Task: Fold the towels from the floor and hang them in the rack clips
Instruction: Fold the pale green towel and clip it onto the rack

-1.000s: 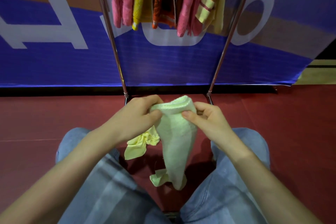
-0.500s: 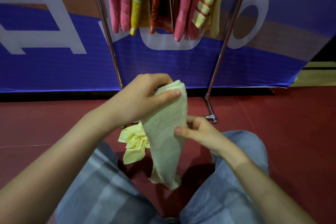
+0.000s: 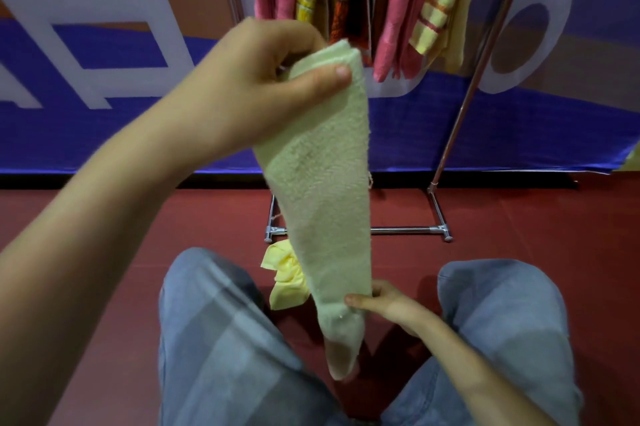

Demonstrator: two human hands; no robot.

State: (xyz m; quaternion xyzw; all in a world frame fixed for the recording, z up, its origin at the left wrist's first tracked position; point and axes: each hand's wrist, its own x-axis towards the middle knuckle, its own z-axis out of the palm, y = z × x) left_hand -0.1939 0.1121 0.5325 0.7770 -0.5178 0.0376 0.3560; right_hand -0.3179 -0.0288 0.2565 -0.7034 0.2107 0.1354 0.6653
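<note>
A pale green towel (image 3: 325, 190), folded into a long narrow strip, hangs upright in front of me. My left hand (image 3: 263, 79) pinches its top end, raised close to the hanging towels. My right hand (image 3: 388, 304) grips the strip near its lower end, low between my knees. A crumpled yellow towel (image 3: 284, 280) lies on the red floor just behind the strip. The metal rack (image 3: 460, 107) stands ahead, with pink, yellow and orange towels (image 3: 391, 10) hanging from its top; the clips are out of view.
My knees in blue jeans (image 3: 214, 339) frame the bottom of the view. The rack's foot bar (image 3: 401, 229) rests on the red floor (image 3: 519, 218). A blue banner (image 3: 104, 135) with white letters runs behind the rack.
My left hand has lifted the towel's top end up toward the hanging towels. My right hand has slid down the strip to its lower end, stretching it long.
</note>
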